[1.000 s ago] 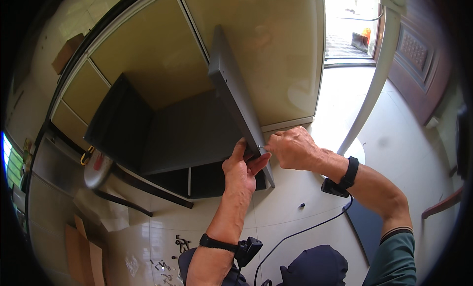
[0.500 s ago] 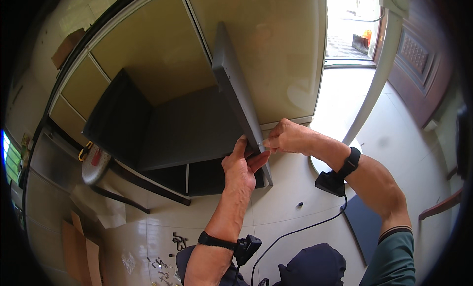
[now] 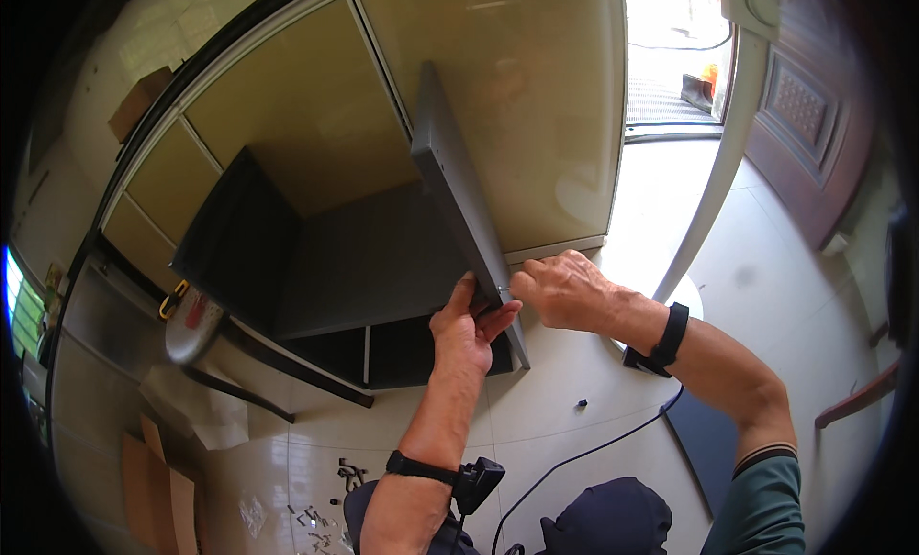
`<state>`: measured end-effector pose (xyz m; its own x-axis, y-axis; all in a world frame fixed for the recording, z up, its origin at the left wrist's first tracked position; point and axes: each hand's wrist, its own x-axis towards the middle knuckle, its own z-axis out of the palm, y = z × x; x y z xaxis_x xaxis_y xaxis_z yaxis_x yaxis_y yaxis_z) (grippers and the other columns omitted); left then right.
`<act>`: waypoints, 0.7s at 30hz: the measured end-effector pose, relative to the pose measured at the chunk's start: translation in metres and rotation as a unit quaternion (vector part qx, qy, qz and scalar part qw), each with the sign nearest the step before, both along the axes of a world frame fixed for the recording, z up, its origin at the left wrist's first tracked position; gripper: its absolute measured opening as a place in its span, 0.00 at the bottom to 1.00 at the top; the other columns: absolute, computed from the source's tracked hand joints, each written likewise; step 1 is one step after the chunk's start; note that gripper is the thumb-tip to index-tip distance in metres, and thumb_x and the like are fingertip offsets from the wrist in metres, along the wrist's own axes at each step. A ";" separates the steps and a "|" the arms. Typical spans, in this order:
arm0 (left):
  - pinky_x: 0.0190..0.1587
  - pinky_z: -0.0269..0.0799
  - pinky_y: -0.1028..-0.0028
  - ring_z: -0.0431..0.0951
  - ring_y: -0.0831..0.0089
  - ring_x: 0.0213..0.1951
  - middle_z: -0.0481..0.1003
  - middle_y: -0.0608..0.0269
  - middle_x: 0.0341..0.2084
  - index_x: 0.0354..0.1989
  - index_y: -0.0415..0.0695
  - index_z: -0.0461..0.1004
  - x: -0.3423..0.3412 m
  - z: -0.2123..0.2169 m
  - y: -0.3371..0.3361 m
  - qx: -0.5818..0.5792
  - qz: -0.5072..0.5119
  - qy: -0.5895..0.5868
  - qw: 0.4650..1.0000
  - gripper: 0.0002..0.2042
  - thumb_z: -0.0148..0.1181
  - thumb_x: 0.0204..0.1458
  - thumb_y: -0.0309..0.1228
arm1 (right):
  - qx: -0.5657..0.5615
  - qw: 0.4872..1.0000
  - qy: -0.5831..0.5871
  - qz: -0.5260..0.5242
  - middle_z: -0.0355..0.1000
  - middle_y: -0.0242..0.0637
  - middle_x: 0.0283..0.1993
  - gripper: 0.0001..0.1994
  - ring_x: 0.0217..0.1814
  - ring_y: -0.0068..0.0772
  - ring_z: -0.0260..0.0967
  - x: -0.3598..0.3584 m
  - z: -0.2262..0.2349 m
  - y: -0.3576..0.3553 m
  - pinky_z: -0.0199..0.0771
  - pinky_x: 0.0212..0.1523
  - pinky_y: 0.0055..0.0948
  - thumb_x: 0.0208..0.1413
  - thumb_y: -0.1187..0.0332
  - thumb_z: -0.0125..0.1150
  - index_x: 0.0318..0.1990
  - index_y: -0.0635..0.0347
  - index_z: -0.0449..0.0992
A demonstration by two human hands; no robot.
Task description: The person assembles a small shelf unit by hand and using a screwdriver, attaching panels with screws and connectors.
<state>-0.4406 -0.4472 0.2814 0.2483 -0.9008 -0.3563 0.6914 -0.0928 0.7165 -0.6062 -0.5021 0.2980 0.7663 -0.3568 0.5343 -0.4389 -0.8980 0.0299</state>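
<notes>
A dark grey upright panel (image 3: 450,163) forms the right side of an open-fronted cabinet unit (image 3: 359,249). My left hand (image 3: 464,330) grips the panel's lower front edge, its thumb on the inner face and its fingers curled under and round toward the outside. On the outer side, my right hand (image 3: 565,292) is closed in a pinch with the knuckles up. A thin, silvery metal piece (image 3: 504,288) shows between those fingertips and the panel; its exact kind is too small to tell.
Loose screws and fittings (image 3: 314,526) lie on the tiled floor, with black hardware (image 3: 351,473) nearby. A small dark part (image 3: 582,403) sits to the right, before a grey board (image 3: 704,450). An open cardboard box (image 3: 153,493) stands lower left. A black cable (image 3: 584,450) runs between my arms.
My right hand has turned at the wrist, knuckles now rolled upward and fingers curled tighter beside the panel. My left hand keeps its grip. The view has shifted slightly.
</notes>
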 end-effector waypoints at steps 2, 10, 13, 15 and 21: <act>0.26 0.82 0.67 0.81 0.56 0.23 0.79 0.51 0.28 0.37 0.33 0.76 -0.001 0.000 -0.001 0.020 0.006 -0.011 1.000 0.16 0.62 0.53 0.37 | 0.125 0.989 0.040 -0.063 0.73 0.46 0.27 0.04 0.32 0.48 0.74 0.004 0.009 0.004 0.74 0.32 0.40 0.41 0.76 0.59 0.28 0.64 0.74; 0.28 0.82 0.67 0.80 0.59 0.22 0.78 0.52 0.27 0.35 0.33 0.76 0.002 -0.001 -0.003 -0.001 0.020 -0.020 1.000 0.15 0.60 0.54 0.37 | 0.243 0.967 -0.049 -0.057 0.75 0.42 0.27 0.03 0.33 0.49 0.74 0.014 0.014 0.000 0.73 0.35 0.42 0.46 0.73 0.58 0.25 0.59 0.78; 0.29 0.81 0.67 0.80 0.59 0.23 0.78 0.52 0.27 0.35 0.33 0.76 0.000 0.000 -0.003 -0.002 0.017 -0.027 0.999 0.16 0.60 0.54 0.37 | 0.399 0.907 -0.067 -0.116 0.74 0.51 0.28 0.09 0.34 0.52 0.73 0.016 0.024 -0.003 0.72 0.36 0.41 0.50 0.69 0.56 0.28 0.67 0.78; 0.29 0.81 0.68 0.80 0.59 0.23 0.77 0.52 0.27 0.35 0.33 0.76 -0.001 0.002 -0.003 -0.003 0.016 -0.032 0.999 0.16 0.60 0.54 0.37 | 0.414 0.899 -0.092 -0.103 0.74 0.48 0.25 0.09 0.30 0.45 0.71 0.016 0.017 -0.007 0.71 0.33 0.39 0.51 0.70 0.57 0.29 0.69 0.78; 0.30 0.81 0.67 0.81 0.59 0.23 0.77 0.52 0.28 0.37 0.32 0.75 0.002 0.000 -0.003 -0.002 0.013 -0.035 0.999 0.17 0.60 0.54 0.38 | 0.641 0.744 -0.093 -0.164 0.61 0.29 0.14 0.11 0.13 0.17 0.53 0.017 0.035 -0.008 0.48 0.13 0.23 0.52 0.66 0.58 0.30 0.67 0.78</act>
<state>-0.4384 -0.4504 0.2813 0.2959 -0.8949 -0.3340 0.6412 -0.0731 0.7639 -0.5892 -0.5105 0.3330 0.4816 -0.8156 -0.3207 -0.5301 0.0203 -0.8477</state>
